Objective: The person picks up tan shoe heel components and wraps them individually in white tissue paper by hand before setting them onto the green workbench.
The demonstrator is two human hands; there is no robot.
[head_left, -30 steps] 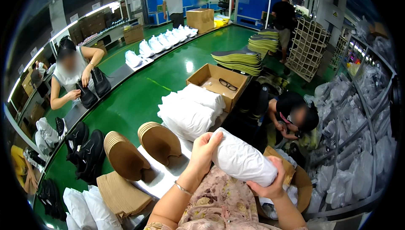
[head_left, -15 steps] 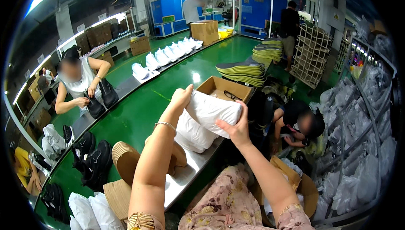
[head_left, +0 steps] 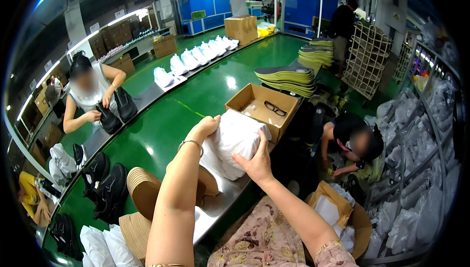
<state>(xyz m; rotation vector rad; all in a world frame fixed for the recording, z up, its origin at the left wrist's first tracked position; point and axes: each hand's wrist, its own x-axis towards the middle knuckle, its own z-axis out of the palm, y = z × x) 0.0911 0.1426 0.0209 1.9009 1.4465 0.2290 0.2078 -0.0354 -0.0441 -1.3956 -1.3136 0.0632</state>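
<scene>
A bundle wrapped in white paper is between my two hands, low over the metal edge of the green table. My left hand is closed at its left end, the fingertips partly hidden behind the wrapping. At its lower right corner, my right hand grips with the thumb in front. Under it and to the left shows more white wrapping, seemingly a second bundle; where the two meet is hard to tell. Just beyond stands an open cardboard box with black-framed glasses inside.
Brown curved card pieces and black shoes lie to the left. Yellow-green insoles are stacked beyond the box. A co-worker across the table handles black shoes; another person bends low at right, beside a rack of plastic-wrapped items.
The white bundle has come down and turned, from above the other white wrapping to resting against it. Both hands moved lower with it, the right one also leftward.
</scene>
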